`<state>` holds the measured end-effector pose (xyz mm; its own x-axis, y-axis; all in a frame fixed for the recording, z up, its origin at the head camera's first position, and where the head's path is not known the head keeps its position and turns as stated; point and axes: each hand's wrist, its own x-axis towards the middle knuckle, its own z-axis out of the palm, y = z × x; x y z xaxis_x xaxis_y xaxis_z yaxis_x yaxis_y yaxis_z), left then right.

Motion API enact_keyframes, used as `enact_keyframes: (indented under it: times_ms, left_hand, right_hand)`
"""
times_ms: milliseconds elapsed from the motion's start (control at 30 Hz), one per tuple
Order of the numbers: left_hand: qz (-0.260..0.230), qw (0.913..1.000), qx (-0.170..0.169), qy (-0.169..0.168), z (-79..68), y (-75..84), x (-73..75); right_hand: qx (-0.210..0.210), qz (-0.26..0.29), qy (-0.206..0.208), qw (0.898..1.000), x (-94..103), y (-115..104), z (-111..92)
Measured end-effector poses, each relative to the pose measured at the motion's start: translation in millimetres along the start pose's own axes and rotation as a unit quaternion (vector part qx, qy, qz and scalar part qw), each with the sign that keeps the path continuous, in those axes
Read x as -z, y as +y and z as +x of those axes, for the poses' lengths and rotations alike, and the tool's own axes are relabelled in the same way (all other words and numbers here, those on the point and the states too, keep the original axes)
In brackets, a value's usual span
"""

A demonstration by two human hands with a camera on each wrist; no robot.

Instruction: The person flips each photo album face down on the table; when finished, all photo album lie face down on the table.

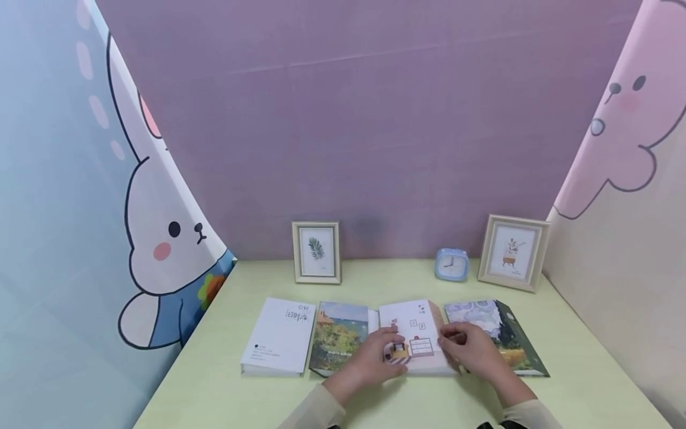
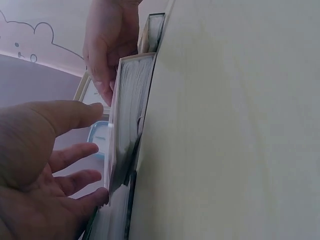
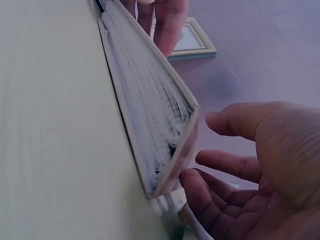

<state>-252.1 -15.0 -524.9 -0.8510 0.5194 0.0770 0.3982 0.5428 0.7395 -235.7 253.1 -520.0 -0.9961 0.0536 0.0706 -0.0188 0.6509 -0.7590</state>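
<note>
A thick album (image 1: 404,316) with a pale cover drawn with furniture lies flat on the table. My left hand (image 1: 375,360) rests at the left part of its cover, fingers spread. By its right edge is my right hand (image 1: 474,348), fingers loosely bent beside the spine (image 3: 184,155). In the right wrist view the thumb stands apart from the album and a fingertip is at the spine's lower end. The album's page edges (image 2: 131,100) face the left wrist camera. On either side lie a landscape-painted album (image 1: 339,328) and a dark green-spined album (image 1: 520,339).
A white album with printed lettering (image 1: 281,336) lies farthest left in the row. Behind stand a leaf-picture frame (image 1: 317,252), a blue clock (image 1: 452,265) and a plant-picture frame (image 1: 513,253). Fabric walls (image 1: 370,131) enclose the pale green table (image 1: 214,381).
</note>
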Motion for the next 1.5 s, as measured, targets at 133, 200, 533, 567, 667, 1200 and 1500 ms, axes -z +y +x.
enact_keyframes:
  times_ms: [133,200,533,567,667,1200,1500]
  left_hand:
    - [-0.013,0.9998,-0.013,0.002,-3.6,-0.7,6.3]
    - [-0.021,0.9997,-0.011,0.008,-5.7,-1.2,10.4]
    - [-0.081,0.9964,-0.015,0.020,-16.4,-16.0,35.3]
    - [-0.080,0.9965,-0.010,0.021,-18.8,-17.2,39.5]
    - [-0.082,0.9961,0.001,0.031,-25.5,-22.0,53.5]
    - [-0.087,0.9898,-0.002,0.113,-47.2,-54.4,94.2]
    - [-0.088,0.9831,0.006,0.161,-58.9,-71.3,101.9]
  right_hand:
    - [0.011,-0.004,-0.015,1.000,5.4,-1.9,3.1]
    - [0.020,-0.009,-0.022,1.000,8.9,-4.1,4.2]
    - [0.053,0.007,-0.049,0.997,16.0,-23.2,7.1]
    - [0.054,0.011,-0.053,0.997,15.8,-25.7,7.1]
    - [0.054,0.023,-0.062,0.996,14.1,-31.8,7.6]
    - [0.100,0.078,-0.108,0.986,-2.2,-46.2,12.2]
    - [0.120,0.083,-0.114,0.983,-22.7,-56.9,15.2]
